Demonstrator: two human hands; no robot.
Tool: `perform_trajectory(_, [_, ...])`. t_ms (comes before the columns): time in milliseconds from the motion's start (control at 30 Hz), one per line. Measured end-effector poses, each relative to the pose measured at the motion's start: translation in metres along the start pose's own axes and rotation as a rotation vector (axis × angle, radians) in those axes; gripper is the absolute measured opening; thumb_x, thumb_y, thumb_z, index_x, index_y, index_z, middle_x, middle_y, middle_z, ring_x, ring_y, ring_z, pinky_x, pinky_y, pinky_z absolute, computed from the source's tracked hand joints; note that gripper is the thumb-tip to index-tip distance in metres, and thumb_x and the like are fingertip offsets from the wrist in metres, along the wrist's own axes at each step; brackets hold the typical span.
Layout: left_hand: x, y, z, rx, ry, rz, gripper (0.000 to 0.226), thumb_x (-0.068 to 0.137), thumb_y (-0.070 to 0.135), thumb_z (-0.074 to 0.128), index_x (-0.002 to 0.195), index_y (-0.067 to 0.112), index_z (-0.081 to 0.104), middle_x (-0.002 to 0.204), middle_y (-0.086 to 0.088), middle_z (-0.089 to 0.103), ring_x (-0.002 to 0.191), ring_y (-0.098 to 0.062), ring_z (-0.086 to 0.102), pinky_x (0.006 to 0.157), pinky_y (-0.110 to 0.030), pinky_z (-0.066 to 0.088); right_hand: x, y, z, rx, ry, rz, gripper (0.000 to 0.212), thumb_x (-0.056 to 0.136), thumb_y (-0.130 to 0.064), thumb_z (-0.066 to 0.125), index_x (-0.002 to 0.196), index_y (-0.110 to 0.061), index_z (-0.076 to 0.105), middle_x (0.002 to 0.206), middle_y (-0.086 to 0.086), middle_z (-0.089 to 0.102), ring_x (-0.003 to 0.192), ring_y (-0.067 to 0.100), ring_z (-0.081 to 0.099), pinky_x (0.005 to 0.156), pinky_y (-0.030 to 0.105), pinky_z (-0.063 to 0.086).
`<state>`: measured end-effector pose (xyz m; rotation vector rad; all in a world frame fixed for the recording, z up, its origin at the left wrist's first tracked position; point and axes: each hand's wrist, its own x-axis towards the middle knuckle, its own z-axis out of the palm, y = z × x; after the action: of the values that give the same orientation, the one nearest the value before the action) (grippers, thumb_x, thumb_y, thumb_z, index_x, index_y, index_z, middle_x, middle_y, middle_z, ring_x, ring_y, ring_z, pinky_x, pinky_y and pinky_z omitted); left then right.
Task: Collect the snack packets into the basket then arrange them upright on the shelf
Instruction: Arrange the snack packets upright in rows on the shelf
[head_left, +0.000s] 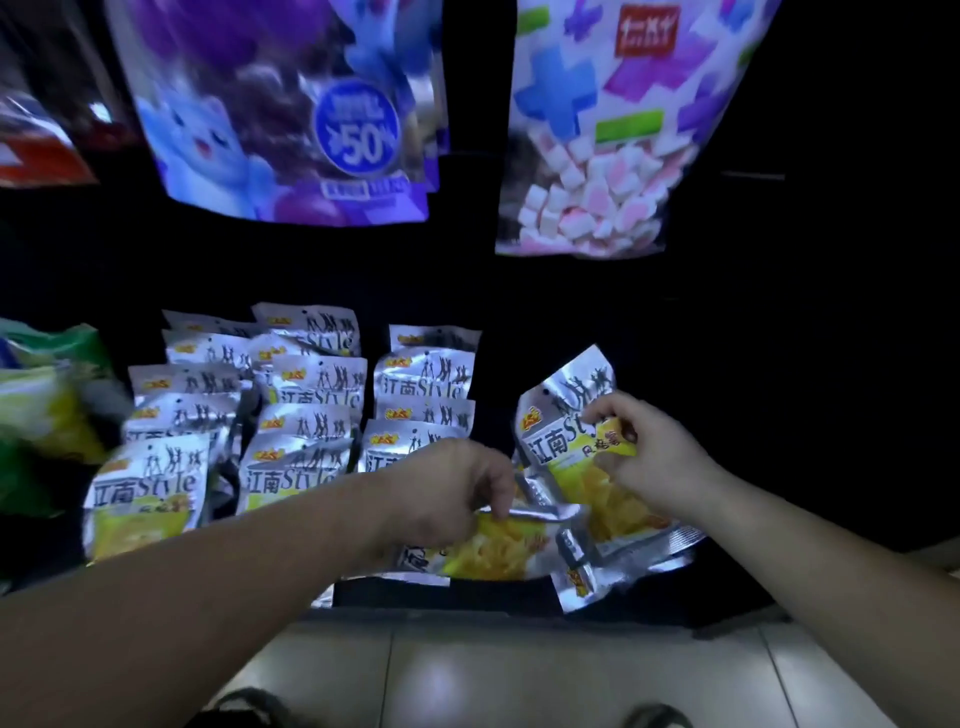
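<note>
Several silver and yellow snack packets (311, 395) stand upright in rows on the dark low shelf (441, 597). My right hand (644, 457) pinches the front of one upright silver packet (558, 441) at the right end of the rows. My left hand (457, 493) grips the top edge of a packet lying flat (493, 551) near the shelf's front. More packets lie loose beneath it (582, 577). No basket is in view.
A purple bag (291, 119) and a bag of pink and white cubes (597, 130) hang above the shelf. Green and yellow bags (47, 405) sit at the left. Pale floor tiles (519, 670) lie below, with my feet at the bottom edge.
</note>
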<state>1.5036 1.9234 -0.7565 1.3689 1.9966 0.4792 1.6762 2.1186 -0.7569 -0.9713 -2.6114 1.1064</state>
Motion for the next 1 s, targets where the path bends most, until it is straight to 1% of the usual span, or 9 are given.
perform_trajectory(167, [-0.038, 0.036, -0.038, 0.240, 0.007, 0.206, 0.039, 0.079, 0.004, 0.070, 0.084, 0.041, 0.058, 0.092, 0.014, 0.064, 0.084, -0.012, 0.063, 0.071, -0.041, 0.059, -0.034, -0.070, 0.005, 0.107, -0.137, -0.094, 0.033, 0.082, -0.011, 0.080, 0.097, -0.038, 0.067, 0.078, -0.021, 0.056, 0.070, -0.003, 0.048, 0.068, 0.011, 0.043])
perform_trajectory(300, [-0.062, 0.042, -0.055, 0.228, 0.191, 0.295, 0.030, 0.078, 0.013, 0.074, 0.079, 0.036, 0.055, 0.087, 0.012, 0.066, 0.081, -0.013, 0.063, 0.070, -0.038, 0.056, -0.054, -0.108, 0.011, 0.260, -0.206, -0.057, 0.006, 0.095, -0.029, 0.068, 0.095, -0.031, 0.073, 0.090, 0.004, 0.068, 0.078, 0.010, 0.060, 0.076, 0.023, 0.046])
perform_trajectory(400, [-0.068, 0.041, -0.059, 0.329, 0.354, 0.340, 0.023, 0.075, 0.022, 0.075, 0.077, 0.029, 0.053, 0.079, 0.010, 0.064, 0.073, -0.011, 0.058, 0.062, -0.036, 0.052, -0.064, -0.112, 0.010, 0.436, -0.213, 0.000, 0.015, 0.093, -0.041, 0.067, 0.099, -0.030, 0.074, 0.102, -0.007, 0.074, 0.095, 0.005, 0.067, 0.091, 0.026, 0.049])
perform_trajectory(533, [-0.058, 0.038, -0.059, 0.388, 0.552, 0.436, 0.042, 0.073, 0.035, 0.081, 0.072, 0.031, 0.039, 0.072, 0.013, 0.052, 0.070, -0.012, 0.051, 0.057, -0.031, 0.039, -0.065, -0.105, 0.013, 0.439, -0.174, -0.083, 0.022, 0.086, -0.025, 0.079, 0.102, -0.034, 0.067, 0.097, 0.006, 0.062, 0.079, 0.012, 0.055, 0.077, 0.031, 0.049])
perform_trajectory(633, [-0.055, 0.035, -0.057, 0.451, 0.692, 0.506, 0.041, 0.070, 0.041, 0.083, 0.076, 0.026, 0.045, 0.085, 0.009, 0.055, 0.085, -0.020, 0.053, 0.077, -0.037, 0.046, -0.060, -0.099, 0.017, 0.452, -0.158, -0.114, 0.029, 0.089, -0.012, 0.075, 0.106, -0.030, 0.058, 0.102, 0.022, 0.055, 0.079, 0.020, 0.051, 0.072, 0.039, 0.045])
perform_trajectory(733, [-0.060, 0.025, -0.068, 0.536, 0.810, 0.467, 0.036, 0.078, 0.048, 0.080, 0.090, 0.020, 0.060, 0.124, -0.002, 0.060, 0.117, -0.026, 0.054, 0.111, -0.048, 0.037, -0.053, -0.091, 0.015, 0.455, -0.126, -0.063, 0.031, 0.091, -0.009, 0.071, 0.107, -0.030, 0.056, 0.089, 0.014, 0.053, 0.074, 0.019, 0.050, 0.069, 0.037, 0.044])
perform_trajectory(833, [-0.072, 0.018, -0.078, 0.267, 0.814, 0.244, 0.032, 0.083, 0.050, 0.077, 0.089, 0.025, 0.057, 0.109, 0.006, 0.059, 0.096, -0.015, 0.062, 0.083, -0.038, 0.051, -0.047, -0.079, 0.004, 0.518, -0.045, 0.020, 0.031, 0.092, -0.006, 0.069, 0.106, -0.031, 0.057, 0.095, 0.011, 0.060, 0.085, 0.019, 0.056, 0.075, 0.034, 0.048])
perform_trajectory(900, [-0.076, 0.015, -0.074, -0.137, 0.586, -0.030, 0.037, 0.078, 0.061, 0.077, 0.084, 0.031, 0.056, 0.091, 0.011, 0.063, 0.076, -0.005, 0.065, 0.069, -0.039, 0.055, -0.045, -0.075, -0.002, 0.571, -0.037, 0.054, 0.029, 0.094, -0.006, 0.067, 0.105, -0.031, 0.058, 0.105, 0.023, 0.062, 0.091, 0.022, 0.057, 0.079, 0.039, 0.050])
perform_trajectory(1000, [-0.073, 0.012, -0.054, -0.637, 0.286, -0.189, 0.038, 0.075, 0.063, 0.079, 0.087, 0.032, 0.061, 0.103, 0.005, 0.070, 0.100, -0.018, 0.068, 0.094, -0.049, 0.056, -0.047, -0.077, -0.003, 0.657, -0.045, 0.066, 0.029, 0.096, -0.004, 0.065, 0.105, -0.030, 0.059, 0.105, 0.021, 0.066, 0.097, 0.035, 0.062, 0.092, 0.060, 0.052])
